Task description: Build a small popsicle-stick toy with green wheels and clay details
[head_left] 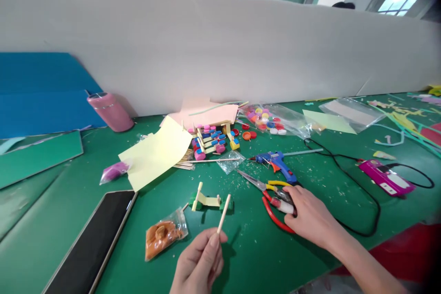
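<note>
In the head view my left hand (pixel 203 259) pinches a short wooden stick (pixel 224 213) that points up and away. My right hand (pixel 308 213) is curled down over a cluster of tools, its fingertips at a dark and a red-and-white handle (pixel 284 204). Which one it grips is partly hidden. Under and beside it are red-handled pliers (pixel 275 218) and scissors (pixel 253 180) with yellow handles. Just beyond my left hand stands a small model (pixel 208 201) of wooden pieces on green wheels. Left of it lies a bag of orange-brown clay (pixel 164 236).
A blue glue gun (pixel 277 161) lies beyond the scissors. Small wheeled models (pixel 210 142) and a bag of bottle caps (pixel 265 119) sit further back. A phone (pixel 93 243), yellow paper (pixel 156 154) and a pink bottle (pixel 110 112) are at left. At right, a magenta box (pixel 386 178) has a black cable.
</note>
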